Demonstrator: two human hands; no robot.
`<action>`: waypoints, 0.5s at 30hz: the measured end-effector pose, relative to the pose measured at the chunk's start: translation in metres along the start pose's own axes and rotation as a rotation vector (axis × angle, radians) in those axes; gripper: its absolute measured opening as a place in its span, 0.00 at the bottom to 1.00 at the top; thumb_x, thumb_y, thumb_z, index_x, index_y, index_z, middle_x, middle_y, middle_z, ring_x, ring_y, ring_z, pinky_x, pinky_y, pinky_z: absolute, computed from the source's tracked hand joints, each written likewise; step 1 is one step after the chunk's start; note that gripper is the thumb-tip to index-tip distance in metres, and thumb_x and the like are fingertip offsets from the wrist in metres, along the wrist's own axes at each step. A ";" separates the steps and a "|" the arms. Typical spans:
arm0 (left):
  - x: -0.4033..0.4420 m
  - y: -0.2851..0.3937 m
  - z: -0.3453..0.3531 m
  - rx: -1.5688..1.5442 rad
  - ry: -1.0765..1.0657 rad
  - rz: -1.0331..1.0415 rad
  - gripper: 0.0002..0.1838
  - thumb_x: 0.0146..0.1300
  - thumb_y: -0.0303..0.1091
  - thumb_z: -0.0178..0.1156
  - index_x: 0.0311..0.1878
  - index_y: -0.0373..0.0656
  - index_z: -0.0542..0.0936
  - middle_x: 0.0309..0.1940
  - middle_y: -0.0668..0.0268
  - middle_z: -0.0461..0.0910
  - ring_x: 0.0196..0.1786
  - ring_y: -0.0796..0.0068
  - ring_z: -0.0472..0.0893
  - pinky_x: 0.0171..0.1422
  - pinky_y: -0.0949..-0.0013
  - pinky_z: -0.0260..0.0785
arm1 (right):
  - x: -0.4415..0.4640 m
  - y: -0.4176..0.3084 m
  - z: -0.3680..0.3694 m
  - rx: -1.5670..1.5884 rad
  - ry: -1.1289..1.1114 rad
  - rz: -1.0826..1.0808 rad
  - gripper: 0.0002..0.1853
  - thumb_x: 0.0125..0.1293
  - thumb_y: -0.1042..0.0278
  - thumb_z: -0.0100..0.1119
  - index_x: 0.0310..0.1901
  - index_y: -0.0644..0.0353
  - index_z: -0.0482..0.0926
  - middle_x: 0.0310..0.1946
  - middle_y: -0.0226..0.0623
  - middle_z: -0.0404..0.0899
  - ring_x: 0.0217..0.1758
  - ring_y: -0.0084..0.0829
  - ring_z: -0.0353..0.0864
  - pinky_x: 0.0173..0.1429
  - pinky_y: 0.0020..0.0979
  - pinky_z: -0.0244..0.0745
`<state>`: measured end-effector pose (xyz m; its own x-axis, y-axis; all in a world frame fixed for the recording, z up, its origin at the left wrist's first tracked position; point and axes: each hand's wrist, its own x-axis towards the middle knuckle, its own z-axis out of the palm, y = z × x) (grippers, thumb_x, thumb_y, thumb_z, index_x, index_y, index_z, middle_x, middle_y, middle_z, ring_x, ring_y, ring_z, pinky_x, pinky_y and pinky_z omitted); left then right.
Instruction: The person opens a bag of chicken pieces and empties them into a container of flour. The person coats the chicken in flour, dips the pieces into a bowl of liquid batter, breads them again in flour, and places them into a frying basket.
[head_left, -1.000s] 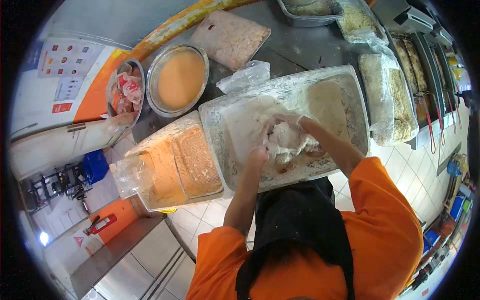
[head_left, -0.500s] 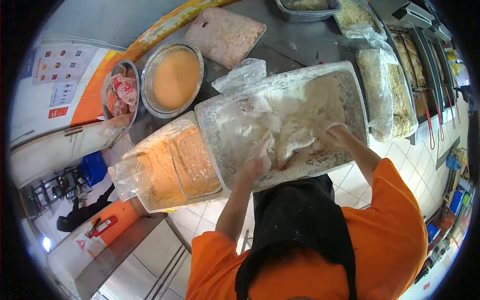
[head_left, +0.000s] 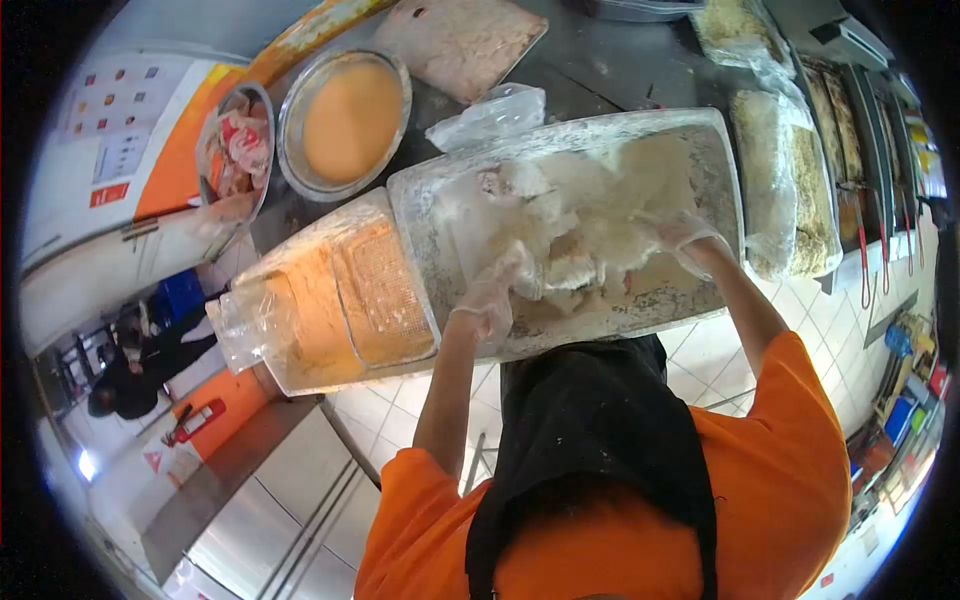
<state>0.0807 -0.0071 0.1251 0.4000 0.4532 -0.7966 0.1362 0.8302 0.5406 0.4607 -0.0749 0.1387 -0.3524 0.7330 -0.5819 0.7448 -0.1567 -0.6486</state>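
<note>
Floured pieces (head_left: 572,268) are lying in the middle of a big pale tub (head_left: 712,165), down in the white powder (head_left: 590,190) and kinda clumped, so no clue how many there are. Left hand (head_left: 498,287) has loose clear plastic over it and is right up against the left side of the clump, fingers pointing in, but honestly can't tell if it's gripping anything or just touching. Right hand (head_left: 685,238), same plastic, is low over the powder to the right of the clump, fingers pretty much lost in the white blur, so can't tell if it's holding anything or let go. Butted up to the tub's left end is a smaller tray (head_left: 350,380) of orange powder (head_left: 310,310) with a wire basket (head_left: 390,285) in it. Behind those, on the dark counter (head_left: 585,70), you've got a metal bowl (head_left: 285,130) of smooth orange liquid (head_left: 350,125), a crumpled clear bag (head_left: 495,115) and a smeared flat board (head_left: 460,45). Off past the tub's right end there's a clear bag of crumbs (head_left: 812,200). Also, someone in dark clothes (head_left: 140,375) is way over on the far left.
</note>
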 end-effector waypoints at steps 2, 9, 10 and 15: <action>0.012 0.003 0.003 0.036 0.203 -0.179 0.36 0.62 0.57 0.62 0.63 0.37 0.71 0.52 0.58 0.80 0.55 0.65 0.78 0.61 0.63 0.65 | -0.007 -0.007 0.013 0.101 -0.071 0.173 0.24 0.67 0.66 0.53 0.65 0.47 0.70 0.64 0.35 0.71 0.64 0.37 0.71 0.62 0.34 0.70; 0.045 -0.023 0.013 0.266 0.138 -0.184 0.37 0.60 0.52 0.64 0.65 0.36 0.69 0.44 0.59 0.83 0.47 0.67 0.80 0.54 0.66 0.69 | 0.067 -0.054 0.055 0.214 -0.072 -0.052 0.21 0.67 0.63 0.56 0.62 0.52 0.72 0.61 0.35 0.74 0.60 0.33 0.74 0.61 0.33 0.72; 0.045 -0.028 0.012 0.293 0.129 -0.125 0.37 0.60 0.52 0.64 0.65 0.36 0.69 0.44 0.59 0.83 0.46 0.67 0.80 0.53 0.66 0.70 | 0.072 -0.060 0.049 0.238 -0.027 -0.065 0.21 0.67 0.63 0.57 0.61 0.53 0.73 0.60 0.35 0.74 0.60 0.32 0.74 0.60 0.33 0.72; 0.038 -0.048 0.001 0.672 0.224 0.432 0.36 0.59 0.47 0.65 0.65 0.36 0.68 0.41 0.59 0.83 0.42 0.68 0.80 0.50 0.68 0.71 | 0.072 -0.089 0.009 0.328 0.242 -0.004 0.20 0.67 0.60 0.58 0.59 0.56 0.75 0.58 0.36 0.76 0.57 0.29 0.77 0.59 0.32 0.73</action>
<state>0.0906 -0.0302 0.0686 0.3609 0.8008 -0.4780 0.5530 0.2290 0.8011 0.3642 -0.0140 0.1500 -0.1821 0.8623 -0.4724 0.5096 -0.3281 -0.7954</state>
